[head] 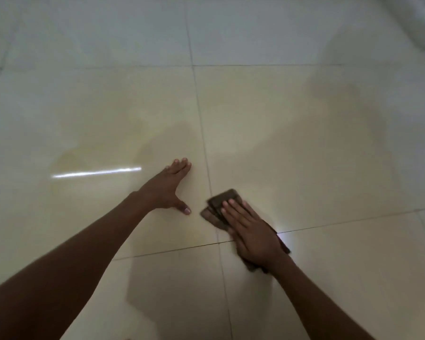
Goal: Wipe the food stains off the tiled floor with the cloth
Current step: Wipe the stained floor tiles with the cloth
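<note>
Right hand (pixel 253 231) fingers flat, together, pressing cloth (pixel 221 204) onto tiled floor (pixel 304 155); left hand (pixel 168 190) fingers extended, empty, braced on floor.

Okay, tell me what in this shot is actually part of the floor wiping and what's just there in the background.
Part of the job:
- dark cloth
- right hand pressed flat on the cloth
- left hand braced on the floor
- tiled floor

Just there:
- pale object at the top right corner, too blurred to identify

A folded dark brown cloth (pixel 220 204) lies flat on the glossy cream tiled floor (pixel 304 155), across a grout line, partly covered.
</note>
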